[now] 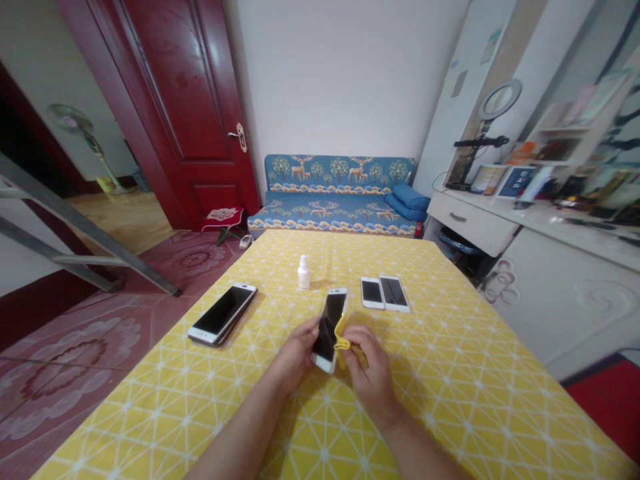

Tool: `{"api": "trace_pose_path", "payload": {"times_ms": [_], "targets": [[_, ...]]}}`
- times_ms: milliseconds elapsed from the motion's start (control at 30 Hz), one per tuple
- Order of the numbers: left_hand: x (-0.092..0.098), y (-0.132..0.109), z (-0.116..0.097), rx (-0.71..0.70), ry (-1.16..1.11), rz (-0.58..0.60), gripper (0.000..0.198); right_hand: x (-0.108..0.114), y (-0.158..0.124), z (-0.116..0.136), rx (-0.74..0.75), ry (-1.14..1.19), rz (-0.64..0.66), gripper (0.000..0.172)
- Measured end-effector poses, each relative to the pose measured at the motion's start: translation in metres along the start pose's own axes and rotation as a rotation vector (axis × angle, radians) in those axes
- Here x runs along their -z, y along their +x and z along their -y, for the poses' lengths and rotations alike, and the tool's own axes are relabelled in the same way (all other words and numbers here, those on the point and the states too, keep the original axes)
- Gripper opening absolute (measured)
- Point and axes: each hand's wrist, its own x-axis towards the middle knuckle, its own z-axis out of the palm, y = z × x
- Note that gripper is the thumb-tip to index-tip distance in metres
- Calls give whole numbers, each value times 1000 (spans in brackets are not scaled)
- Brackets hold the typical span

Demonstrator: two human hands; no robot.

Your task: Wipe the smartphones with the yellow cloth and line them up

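A white smartphone with a dark screen [328, 327] is tilted up above the table, held along its left edge by my left hand [299, 350]. My right hand [369, 367] pinches a folded yellow cloth [342, 343], which lies against the phone's right edge. Beyond the phone stands a small white spray bottle [303, 273]. To the left, a white-framed phone [223, 312] rests on top of another dark one. Two more white phones, a smaller one [372, 293] and a larger one [394, 293], lie side by side to the right.
A yellow patterned tablecloth [210, 413] covers the table. Behind it is a blue sofa [320, 207] with deer prints. A white dresser [545, 287] with a ring light [500, 100] stands on the right, and a metal ladder [90, 250] leans at the left.
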Motion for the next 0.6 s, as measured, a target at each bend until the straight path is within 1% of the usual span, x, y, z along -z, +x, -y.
{"api": "trace_pose_path", "payload": {"times_ms": [100, 200, 233, 333, 367, 433, 533, 600], "targets": [[1, 3, 8, -43, 92, -27, 39, 0, 0, 1, 13, -9, -14, 9], [1, 1, 10, -90, 189, -42, 43, 0, 0, 3, 22, -26, -17, 9], [1, -1, 9, -102, 240, -18, 46, 0, -1, 3, 27, -32, -13, 10], [-1, -6, 3, -145, 397, 109, 62, 0, -1, 2, 53, -47, -22, 14], [-2, -7, 1, -157, 442, 139, 68, 1, -1, 1, 55, -55, -49, 15], [-2, -8, -3, -162, 523, 158, 74, 3, -1, -1, 30, -76, -134, 14], [-4, -8, -7, -129, 632, 178, 72, 7, 0, -4, -74, -72, -276, 10], [-5, -10, -10, -107, 663, 214, 68, 9, 1, -6, -159, -14, -334, 11]]}}
